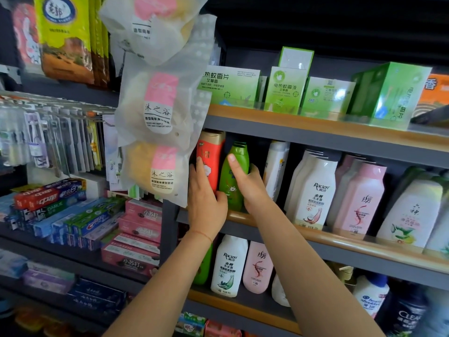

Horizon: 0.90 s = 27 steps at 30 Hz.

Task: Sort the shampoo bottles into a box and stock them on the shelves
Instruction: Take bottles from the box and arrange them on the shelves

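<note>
A green bottle (233,177) is seen standing upright near the left end of the middle shelf (328,235), close to its front edge. It is held between both hands. The right hand (247,184) is laid against the bottle's right side, with the forefinger stretched up along the front toward the cap and the other fingers curled round behind. The left hand (206,203) is set at the bottle's lower left, its thumb pressed against the green front near the base, while its straight fingers are rested on a red bottle (210,161) that stands just beside, at the very left end of the shelf. A thin red cord is worn on the left wrist.

To the right of the green bottle, on the same shelf, a white bottle with a yellow label (275,166) is partly hidden behind the right hand. Further along, rows of white Racien bottles (313,190), pink bottles (359,198) and white bottles with green caps (413,210) are lined up to the right end.

Green cartons (285,90) are ranged along the front edge of the top shelf (315,126). On the bottom shelf (240,305), more white, pink and green bottles are stood at the left, and dark and white bottles at the right.

Bagged bath sponges (158,113) are hung over the shelf's left end. Beyond them, toothpaste boxes (73,215) are stacked and toothbrushes (48,137) are hung.
</note>
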Each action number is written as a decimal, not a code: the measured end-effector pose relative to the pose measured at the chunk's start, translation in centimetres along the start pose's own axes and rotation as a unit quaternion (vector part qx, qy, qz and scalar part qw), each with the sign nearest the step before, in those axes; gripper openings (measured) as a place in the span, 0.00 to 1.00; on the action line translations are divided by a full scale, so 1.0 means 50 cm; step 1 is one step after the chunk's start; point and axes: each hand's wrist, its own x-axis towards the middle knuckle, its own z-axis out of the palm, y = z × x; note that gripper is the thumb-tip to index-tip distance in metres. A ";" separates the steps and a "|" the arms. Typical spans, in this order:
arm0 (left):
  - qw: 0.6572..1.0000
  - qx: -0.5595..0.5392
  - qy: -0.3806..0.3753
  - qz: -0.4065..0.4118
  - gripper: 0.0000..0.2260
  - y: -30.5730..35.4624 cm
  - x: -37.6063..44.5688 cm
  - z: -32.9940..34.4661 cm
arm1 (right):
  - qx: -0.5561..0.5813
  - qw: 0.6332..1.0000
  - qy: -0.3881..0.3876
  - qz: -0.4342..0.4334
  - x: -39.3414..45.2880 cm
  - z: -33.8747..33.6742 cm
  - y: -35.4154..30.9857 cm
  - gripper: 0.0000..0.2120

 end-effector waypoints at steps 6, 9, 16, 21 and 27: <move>0.999 -0.008 0.022 0.040 0.34 0.025 -0.083 0.010 | -0.049 0.978 0.146 -0.142 -0.101 -0.062 0.000 0.25; 0.997 -0.026 0.045 0.062 0.22 0.038 -0.101 0.017 | -0.108 0.941 0.241 -0.211 -0.101 -0.083 0.016 0.14; 0.994 -0.066 -0.090 0.015 0.06 0.060 -0.083 -0.003 | -0.288 0.930 0.223 -0.053 -0.020 -0.064 0.029 0.31; 0.986 -0.088 -0.139 0.007 0.07 0.059 -0.082 -0.021 | -0.309 0.923 0.230 -0.013 0.016 -0.076 0.013 0.29; 0.983 -0.123 -0.135 -0.012 0.08 0.073 -0.074 -0.034 | -0.274 0.943 0.190 -0.017 0.004 -0.097 0.006 0.24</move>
